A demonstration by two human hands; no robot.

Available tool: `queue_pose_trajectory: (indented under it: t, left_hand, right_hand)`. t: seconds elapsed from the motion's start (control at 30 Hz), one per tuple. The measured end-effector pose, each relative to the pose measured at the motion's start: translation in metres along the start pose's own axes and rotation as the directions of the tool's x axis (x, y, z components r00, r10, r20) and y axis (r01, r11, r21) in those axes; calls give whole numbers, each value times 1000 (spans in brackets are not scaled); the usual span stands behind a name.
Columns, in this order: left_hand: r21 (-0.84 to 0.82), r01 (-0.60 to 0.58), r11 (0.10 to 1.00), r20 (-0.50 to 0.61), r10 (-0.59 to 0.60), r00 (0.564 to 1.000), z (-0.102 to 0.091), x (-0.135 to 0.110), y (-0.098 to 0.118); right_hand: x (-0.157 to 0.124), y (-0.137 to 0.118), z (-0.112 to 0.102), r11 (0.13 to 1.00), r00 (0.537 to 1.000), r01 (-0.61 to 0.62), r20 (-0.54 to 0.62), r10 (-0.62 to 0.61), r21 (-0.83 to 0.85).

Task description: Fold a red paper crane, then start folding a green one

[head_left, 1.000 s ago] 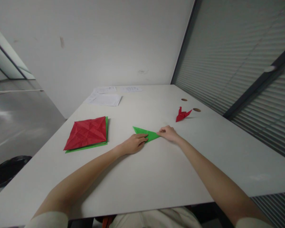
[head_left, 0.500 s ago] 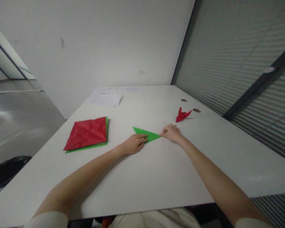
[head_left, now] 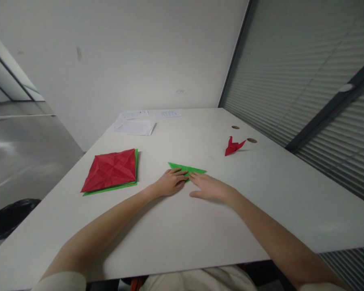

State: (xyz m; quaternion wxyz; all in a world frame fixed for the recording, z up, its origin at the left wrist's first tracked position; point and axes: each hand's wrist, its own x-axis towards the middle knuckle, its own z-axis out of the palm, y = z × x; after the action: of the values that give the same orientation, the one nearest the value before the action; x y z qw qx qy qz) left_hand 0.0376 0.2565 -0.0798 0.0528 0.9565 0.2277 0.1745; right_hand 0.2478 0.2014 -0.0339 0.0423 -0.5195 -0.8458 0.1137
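A green sheet of origami paper (head_left: 186,167), folded into a triangle, lies on the white table with its long edge away from me. My left hand (head_left: 171,182) rests flat on its left part, fingers stretched out. From the other side my right hand (head_left: 209,186) lays its outstretched fingertips on the paper, thumb spread apart on the near side. The fingers cover much of the triangle's lower part. Farther right stands a red folded paper bird (head_left: 234,146), apart from both hands.
To the left lies a stack of creased paper, a red sheet (head_left: 112,169) over green ones. Printed sheets (head_left: 133,127) lie at the far left of the table (head_left: 170,238). Two round holes are cut near the blinds (head_left: 279,76). A black bin (head_left: 9,218) stands at lower left.
My right hand has moved left from the paper's right tip onto its middle, opening from a pinch to stretched fingers. My left hand has stayed in place.
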Motion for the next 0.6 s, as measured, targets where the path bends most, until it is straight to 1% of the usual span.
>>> queue_pose_trajectory:
  t: [0.03,0.1,0.17,0.23,0.3,0.37,0.43,0.5,0.53,0.57,0.6]
  left_hand:
    - [6,16,1000,7,-16,1000,-1,0,1]
    - [10,39,999,20,-39,999,-2,0,1]
    - [11,47,999,29,-47,998,-2,0,2]
    - [13,43,999,31,-44,999,-2,0,1]
    - [13,36,999,30,-37,999,-1,-1,1]
    - [15,32,999,33,-33,999,-1,-1,0]
    - [24,35,999,39,-36,999,-1,-2,0]
    - [33,38,999,44,-40,998,-1,-1,1]
    - [37,40,999,42,-42,998,-2,-1,1]
    - [40,40,998,38,-42,998,-2,-1,1]
    - [43,39,998,34,-41,999,-3,-1,2]
  right_hand:
    - [-1,-4,1,999,1000,1,27,-1,-35]
    - [-3,-4,-3,995,997,-8,79,17,-103]
    - [-4,5,-11,981,989,-82,104,101,-176]
    - [-4,15,-21,957,971,-179,117,209,-227]
    - [-4,23,-28,937,952,-253,112,286,-240]
    - [-4,27,-32,924,942,-294,91,324,-246]
    - [-2,27,-32,903,936,-336,14,353,-269]
    - [1,23,-28,902,937,-348,-113,330,-256]
    - [2,20,-24,924,948,-307,-159,275,-226]
    - [3,17,-21,956,966,-226,-173,195,-185]
    - [4,13,-17,983,983,-120,-154,99,-136]
